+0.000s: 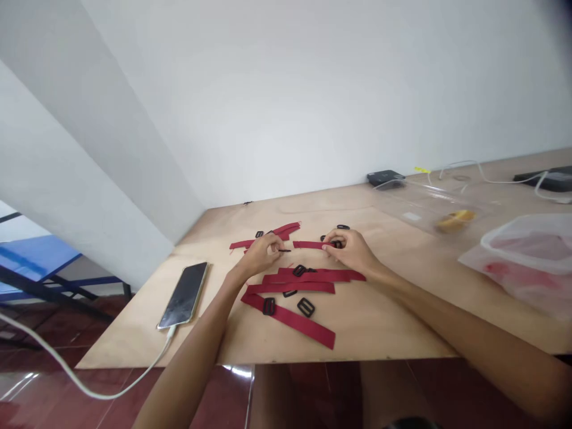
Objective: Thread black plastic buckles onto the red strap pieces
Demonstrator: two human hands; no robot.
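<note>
My right hand (353,249) pinches the right end of a short red webbing strap (308,244), which points left toward my other hand. Black pieces show beside and behind those fingers, partly hidden. My left hand (263,255) is closed, thumb and fingers together, on a thin black slider buckle (285,251) seen edge-on. Just behind it lie more red straps (241,245) with black buckles (259,234). Nearer to me, several red straps (308,276) overlap. One strap (304,325) slants toward the front edge with a buckle (269,306) on it, and another buckle (306,307) lies alongside.
A phone (184,295) on a white charging cable (67,372) lies at left. To the right are a clear plastic tray (411,205) with something yellow-orange, a translucent container (527,250) with red content, and a black box (385,177). A wall backs the wooden table (402,322).
</note>
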